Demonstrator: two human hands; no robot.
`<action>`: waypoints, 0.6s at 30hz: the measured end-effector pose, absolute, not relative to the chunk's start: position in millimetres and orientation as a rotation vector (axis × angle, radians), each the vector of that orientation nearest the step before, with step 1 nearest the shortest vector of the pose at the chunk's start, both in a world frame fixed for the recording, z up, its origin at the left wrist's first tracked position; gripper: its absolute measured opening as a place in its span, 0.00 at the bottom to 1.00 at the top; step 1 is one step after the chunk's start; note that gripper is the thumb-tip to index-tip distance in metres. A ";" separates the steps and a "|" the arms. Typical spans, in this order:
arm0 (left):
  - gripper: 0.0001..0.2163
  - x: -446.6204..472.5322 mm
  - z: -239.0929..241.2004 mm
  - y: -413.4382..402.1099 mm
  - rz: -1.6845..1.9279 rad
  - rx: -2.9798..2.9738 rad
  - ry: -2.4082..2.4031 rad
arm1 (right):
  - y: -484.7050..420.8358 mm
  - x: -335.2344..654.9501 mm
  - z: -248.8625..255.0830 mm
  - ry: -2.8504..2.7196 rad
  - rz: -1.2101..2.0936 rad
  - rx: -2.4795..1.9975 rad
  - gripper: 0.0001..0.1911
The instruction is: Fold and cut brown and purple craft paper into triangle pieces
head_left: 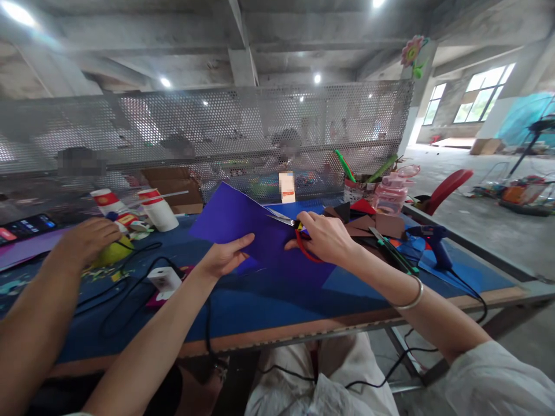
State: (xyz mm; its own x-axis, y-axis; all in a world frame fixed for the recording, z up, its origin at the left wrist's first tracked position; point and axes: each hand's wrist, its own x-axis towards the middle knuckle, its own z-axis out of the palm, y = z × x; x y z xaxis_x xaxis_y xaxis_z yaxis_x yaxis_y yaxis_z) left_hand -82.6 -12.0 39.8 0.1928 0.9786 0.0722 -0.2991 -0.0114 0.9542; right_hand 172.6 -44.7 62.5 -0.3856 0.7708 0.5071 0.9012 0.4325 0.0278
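My left hand (pixel 229 255) grips the lower edge of a sheet of purple paper (pixel 234 216), thumb on top and fingers beneath. The sheet is held tilted above the table. In my right hand (pixel 323 236) is a pair of scissors (pixel 309 245) with red and black handles. Their blades point left and lie at the far edge of the purple paper. My fingers are wrapped round the handles, so part of them is hidden.
A co-worker's hand (pixel 97 237) is at the left, by a yellow piece. A hot glue gun (pixel 433 240), a green utility knife (pixel 392 251), a pink bottle (pixel 390 196) and paper pieces lie right. A white charger block (pixel 165 280) and black cables are left. Behind stands a perforated metal screen (pixel 243 127).
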 end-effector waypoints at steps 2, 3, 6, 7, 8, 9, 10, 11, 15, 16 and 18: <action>0.34 -81.5 40.6 -13.0 1.232 1.094 0.829 | -45.1 172.1 63.0 -2.275 -0.417 -1.439 0.28; 0.35 -80.9 41.0 -13.5 1.238 1.092 0.828 | -45.5 171.8 63.4 -2.277 -0.417 -1.448 0.28; 0.37 -80.0 41.4 -14.3 1.237 1.090 0.824 | -47.0 170.6 64.0 -2.277 -0.418 -1.472 0.29; 0.37 -80.0 41.1 -14.2 1.234 1.090 0.823 | -47.3 170.2 63.9 -2.276 -0.419 -1.479 0.29; 0.37 -80.1 40.7 -14.0 1.230 1.090 0.821 | -47.4 169.8 63.7 -2.276 -0.419 -1.485 0.29; 0.37 -80.3 40.1 -13.7 1.226 1.090 0.819 | -47.3 169.5 63.2 -2.277 -0.418 -1.490 0.29; 0.37 -80.6 39.5 -13.4 1.222 1.090 0.818 | -47.0 169.3 62.7 -2.277 -0.417 -1.491 0.29; 0.37 -80.9 38.9 -13.0 1.218 1.089 0.817 | -46.6 169.2 62.0 -2.277 -0.415 -1.488 0.29; 0.36 -81.3 37.8 -11.8 1.220 1.098 0.811 | -45.3 169.6 58.9 -2.263 -0.415 -1.442 0.30; 0.37 -81.1 38.0 -11.9 1.219 1.106 0.804 | -45.5 169.8 58.3 -2.254 -0.422 -1.424 0.30; 0.38 -80.2 38.8 -12.5 1.214 1.121 0.786 | -46.5 170.3 57.9 -2.234 -0.453 -1.390 0.30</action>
State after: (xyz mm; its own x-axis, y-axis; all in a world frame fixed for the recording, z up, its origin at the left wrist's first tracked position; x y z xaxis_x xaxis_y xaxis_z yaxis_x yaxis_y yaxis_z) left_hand -80.2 -12.5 38.8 0.2148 0.9720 0.0954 -0.3106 -0.0246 0.9502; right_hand 170.3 -46.5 57.9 -0.3780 0.7465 0.5476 0.9008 0.4330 0.0315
